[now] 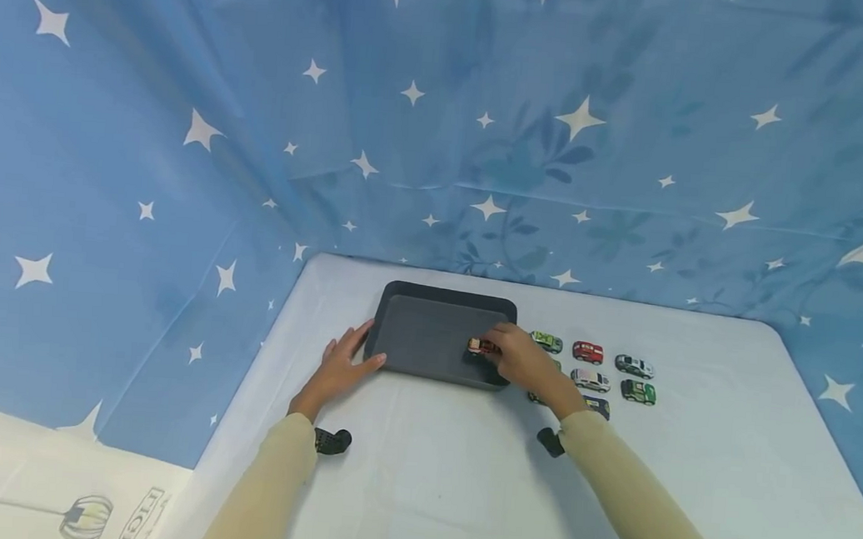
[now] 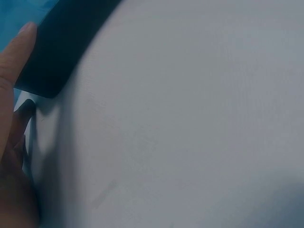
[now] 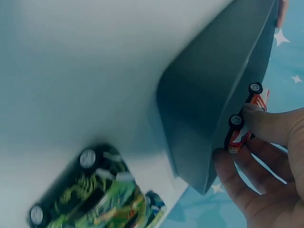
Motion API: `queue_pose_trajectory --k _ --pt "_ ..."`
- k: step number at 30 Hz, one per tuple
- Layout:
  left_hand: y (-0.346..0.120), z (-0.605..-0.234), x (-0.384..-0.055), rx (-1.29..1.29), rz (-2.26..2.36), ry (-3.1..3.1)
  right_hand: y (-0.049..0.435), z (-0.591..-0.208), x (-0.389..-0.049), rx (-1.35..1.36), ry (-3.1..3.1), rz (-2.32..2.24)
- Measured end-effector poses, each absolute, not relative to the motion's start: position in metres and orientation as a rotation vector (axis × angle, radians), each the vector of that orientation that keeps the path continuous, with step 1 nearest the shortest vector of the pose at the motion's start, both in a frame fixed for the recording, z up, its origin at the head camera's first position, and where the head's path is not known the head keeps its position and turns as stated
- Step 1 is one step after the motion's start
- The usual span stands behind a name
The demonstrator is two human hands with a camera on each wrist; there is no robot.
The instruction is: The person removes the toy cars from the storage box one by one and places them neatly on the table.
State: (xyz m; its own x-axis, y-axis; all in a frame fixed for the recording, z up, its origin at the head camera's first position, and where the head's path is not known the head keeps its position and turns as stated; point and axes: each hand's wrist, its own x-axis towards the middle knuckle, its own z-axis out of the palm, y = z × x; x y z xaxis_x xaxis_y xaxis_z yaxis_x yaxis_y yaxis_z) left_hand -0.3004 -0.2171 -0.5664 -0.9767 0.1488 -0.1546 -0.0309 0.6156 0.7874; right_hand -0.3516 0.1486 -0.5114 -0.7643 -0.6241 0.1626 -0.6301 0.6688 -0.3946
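A dark grey rectangular tray lies on the white table. My left hand rests at its left front corner with fingers spread; in the left wrist view the thumb lies along the tray's wall. Over the tray's right part, my right hand pinches a red and orange toy car. The right wrist view shows this car between thumb and fingers, its black wheels turned toward the camera, close to the tray's rim. Whether the car touches the tray's floor, I cannot tell.
Right of the tray stand several toy cars in rows, among them a red one, a white one, a silver one and a green one. My right forearm partly covers others. A blue starred cloth hangs behind the table.
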Motion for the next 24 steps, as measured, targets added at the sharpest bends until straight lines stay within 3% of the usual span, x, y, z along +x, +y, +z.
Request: queue_pose_trajectory --k 24 --pt "-0.215 -0.566 -0.298 0.073 1.29 2.639 0.219 -0.488 -0.32 0.982 -2.851 0.678"
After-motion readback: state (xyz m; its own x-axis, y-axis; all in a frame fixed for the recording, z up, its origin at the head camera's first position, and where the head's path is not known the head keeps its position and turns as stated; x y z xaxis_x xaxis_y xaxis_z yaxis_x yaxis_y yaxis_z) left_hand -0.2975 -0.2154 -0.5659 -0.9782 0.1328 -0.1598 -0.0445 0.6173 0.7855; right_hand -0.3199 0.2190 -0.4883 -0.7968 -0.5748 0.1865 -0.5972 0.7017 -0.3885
